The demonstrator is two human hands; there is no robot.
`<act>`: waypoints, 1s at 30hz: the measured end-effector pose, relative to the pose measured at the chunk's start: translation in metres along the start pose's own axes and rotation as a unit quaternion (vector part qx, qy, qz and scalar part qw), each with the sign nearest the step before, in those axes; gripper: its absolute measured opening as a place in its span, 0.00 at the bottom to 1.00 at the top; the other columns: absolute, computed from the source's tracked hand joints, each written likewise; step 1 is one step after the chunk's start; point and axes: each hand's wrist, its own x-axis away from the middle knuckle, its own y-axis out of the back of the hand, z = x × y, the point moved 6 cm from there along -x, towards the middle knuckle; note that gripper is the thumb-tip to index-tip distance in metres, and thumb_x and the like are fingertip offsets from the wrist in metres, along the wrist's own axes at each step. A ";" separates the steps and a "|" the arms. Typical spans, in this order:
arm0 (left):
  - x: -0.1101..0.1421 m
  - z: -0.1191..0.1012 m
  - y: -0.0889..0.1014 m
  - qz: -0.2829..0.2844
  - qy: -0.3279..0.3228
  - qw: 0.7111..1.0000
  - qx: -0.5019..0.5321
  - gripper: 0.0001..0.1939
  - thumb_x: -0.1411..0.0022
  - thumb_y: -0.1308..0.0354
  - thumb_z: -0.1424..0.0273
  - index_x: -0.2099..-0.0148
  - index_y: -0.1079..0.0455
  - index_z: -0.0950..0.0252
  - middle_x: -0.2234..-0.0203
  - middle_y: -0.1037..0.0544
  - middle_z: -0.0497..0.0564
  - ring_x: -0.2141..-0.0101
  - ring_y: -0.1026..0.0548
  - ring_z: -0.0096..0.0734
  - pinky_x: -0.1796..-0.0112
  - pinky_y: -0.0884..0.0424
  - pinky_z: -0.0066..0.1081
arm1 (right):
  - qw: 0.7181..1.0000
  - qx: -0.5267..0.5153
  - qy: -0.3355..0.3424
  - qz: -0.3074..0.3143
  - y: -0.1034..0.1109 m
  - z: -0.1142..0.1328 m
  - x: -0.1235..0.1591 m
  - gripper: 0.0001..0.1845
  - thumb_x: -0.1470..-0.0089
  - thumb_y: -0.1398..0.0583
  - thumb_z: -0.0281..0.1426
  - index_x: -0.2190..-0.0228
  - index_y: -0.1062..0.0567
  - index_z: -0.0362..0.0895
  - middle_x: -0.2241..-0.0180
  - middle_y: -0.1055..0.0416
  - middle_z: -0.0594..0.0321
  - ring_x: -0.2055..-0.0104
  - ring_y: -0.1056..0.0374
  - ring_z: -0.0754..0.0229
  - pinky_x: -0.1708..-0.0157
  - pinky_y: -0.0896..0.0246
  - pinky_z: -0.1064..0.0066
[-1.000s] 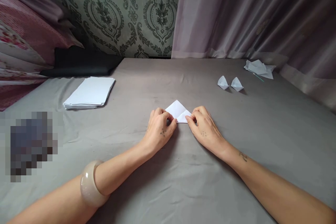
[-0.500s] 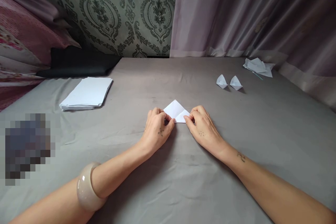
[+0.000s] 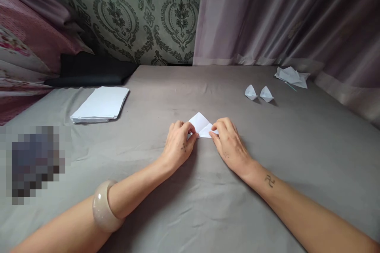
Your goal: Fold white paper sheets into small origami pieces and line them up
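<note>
A small white sheet of paper folded to a triangle (image 3: 199, 123) lies on the grey cloth, its point facing away from me and a crease running across it. My left hand (image 3: 180, 141) pinches the triangle's left corner between thumb and fingers. At the right corner, my right hand (image 3: 227, 138) has its thumb and fingertips closed on the paper. Both corners are partly covered by my fingers. Two folded paper shapes (image 3: 251, 92) with peaked tops stand farther off to the right.
A stack of white paper (image 3: 101, 102) sits at the left. Loose paper pieces (image 3: 291, 75) and a thin greenish stick (image 3: 291, 87) lie at the far right. Black fabric (image 3: 95, 69) rests at the back left. A pixelated patch hides something at the left edge.
The fingers of both hands have shifted slightly over the triangle's corners; my right index finger is now more bent. The camera view has moved a little.
</note>
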 end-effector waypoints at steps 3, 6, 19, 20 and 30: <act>0.000 -0.006 0.001 0.008 -0.027 0.999 -0.037 0.06 0.35 0.50 0.72 0.61 0.31 0.63 0.65 0.30 0.52 0.63 0.34 0.36 0.62 0.34 0.34 | 0.993 0.052 0.092 0.055 -0.003 0.018 0.004 0.13 0.40 0.50 0.19 0.62 0.29 0.44 0.59 0.32 0.57 0.57 0.38 0.56 0.58 0.39 0.66; 0.006 -0.019 0.000 0.059 -0.099 0.985 -0.127 0.12 0.34 0.55 0.77 0.59 0.30 0.63 0.64 0.29 0.53 0.63 0.33 0.35 0.62 0.33 0.34 | 0.981 0.115 0.113 0.104 -0.002 0.028 0.008 0.16 0.43 0.50 0.17 0.59 0.28 0.42 0.61 0.31 0.57 0.59 0.37 0.56 0.60 0.39 0.65; 0.021 -0.028 0.014 0.126 -0.111 0.937 -0.308 0.09 0.43 0.49 0.81 0.67 0.30 0.65 0.66 0.26 0.56 0.66 0.29 0.37 0.70 0.32 0.30 | 0.973 0.181 0.053 0.136 -0.001 0.058 0.022 0.27 0.37 0.54 0.44 0.41 0.36 0.47 0.57 0.33 0.48 0.57 0.36 0.48 0.60 0.37 0.60; 0.017 -0.023 0.017 0.107 -0.100 0.947 -0.286 0.09 0.42 0.51 0.80 0.68 0.31 0.65 0.67 0.26 0.55 0.66 0.29 0.36 0.71 0.33 0.30 | 0.973 0.181 0.052 0.135 -0.002 0.058 0.022 0.28 0.37 0.54 0.45 0.41 0.35 0.47 0.57 0.33 0.48 0.57 0.36 0.48 0.60 0.37 0.59; -0.006 0.003 0.015 0.032 -0.157 0.982 -0.100 0.32 0.44 0.57 0.84 0.38 0.41 0.61 0.56 0.30 0.56 0.58 0.31 0.36 0.59 0.30 0.34 | 0.983 0.141 0.038 0.112 0.000 0.051 0.026 0.30 0.38 0.51 0.45 0.50 0.29 0.31 0.54 0.31 0.45 0.54 0.36 0.48 0.56 0.34 0.59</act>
